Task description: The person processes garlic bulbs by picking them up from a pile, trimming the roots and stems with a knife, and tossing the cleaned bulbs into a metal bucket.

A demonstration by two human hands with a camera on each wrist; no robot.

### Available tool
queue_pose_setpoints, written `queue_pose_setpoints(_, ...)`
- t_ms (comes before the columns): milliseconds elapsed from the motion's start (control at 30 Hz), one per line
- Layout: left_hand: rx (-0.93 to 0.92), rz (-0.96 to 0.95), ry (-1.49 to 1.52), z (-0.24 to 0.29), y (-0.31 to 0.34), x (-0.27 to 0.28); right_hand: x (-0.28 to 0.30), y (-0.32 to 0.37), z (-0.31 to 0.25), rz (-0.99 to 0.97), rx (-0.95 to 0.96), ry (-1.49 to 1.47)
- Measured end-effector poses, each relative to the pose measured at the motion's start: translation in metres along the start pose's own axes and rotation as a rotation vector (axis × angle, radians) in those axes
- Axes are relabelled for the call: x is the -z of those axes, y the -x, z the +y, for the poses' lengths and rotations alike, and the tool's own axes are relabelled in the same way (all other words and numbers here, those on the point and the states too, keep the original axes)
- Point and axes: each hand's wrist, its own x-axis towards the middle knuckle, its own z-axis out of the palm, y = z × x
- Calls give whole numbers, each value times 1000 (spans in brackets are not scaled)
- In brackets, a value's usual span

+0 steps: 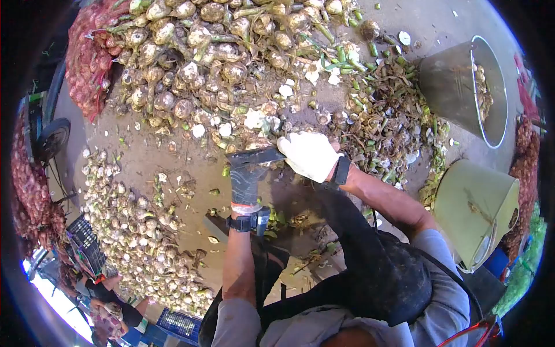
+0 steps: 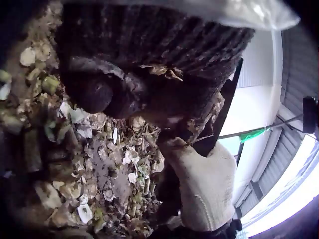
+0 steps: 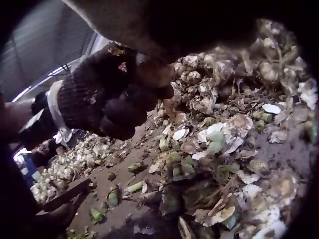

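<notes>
My left hand (image 1: 245, 184), in a dark patterned knit glove, is under a broad dark blade in the head view. Its fingers curl around a garlic bulb (image 3: 155, 73), mostly hidden by gloves in the right wrist view. With a white glove on, my right hand (image 1: 311, 155) grips the knife (image 1: 254, 156), whose handle is covered by the fingers. Both hands are close together over the floor in front of the large heap of stalked garlic (image 1: 214, 63). In the left wrist view, dry husk (image 2: 214, 112) shows beside the dark glove.
Trimmed garlic bulbs (image 1: 139, 231) spread across the floor at left. Husks and cut stalks (image 1: 387, 121) pile up at right, near a metal bucket (image 1: 445, 78) and a green tub (image 1: 471, 202). A red net sack (image 1: 89, 63) stands at upper left. Another person (image 1: 110, 312) is at lower left.
</notes>
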Motion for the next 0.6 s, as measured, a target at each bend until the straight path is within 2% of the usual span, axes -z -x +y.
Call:
queue_pose_setpoints(67,-87,29,294,7,5,-5,-10,-1,13,-3,-36,-7)
queue_pose_setpoints(100,-76,26,293,0,12,-1,-20,5,17,-5,-81,-16)
queue_pose_setpoints(167,298,-45,438,-5,13,1,-26,5,22,24,-74,-29)
queue_pose_setpoints(200,32,-101,-164,-2,14,1,-22,11,17,30,-65,-43)
queue_pose_setpoints(233,37,-108,-161,0,17,3,-19,16,12,29,-55,-63)
queue_pose_setpoints(333,-262,-210,-601,3,25,18,-19,22,18,-36,-99,-28)
queue_pose_setpoints(367,-268,-201,-600,4,26,19,-23,20,33,-67,-96,20)
queue_pose_setpoints(433,288,-166,897,3,34,25,-20,29,48,-91,-267,9)
queue_pose_setpoints(467,299,-127,749,-5,32,26,-16,30,38,-89,-286,8)
queue_pose_setpoints(500,293,-126,753,-16,31,31,-7,29,29,-78,-308,17)
queue_pose_setpoints(567,299,-181,612,-34,25,42,8,26,7,-3,-185,-42)
queue_pose_setpoints(600,135,-177,598,-21,30,30,22,25,-6,61,-73,-108)
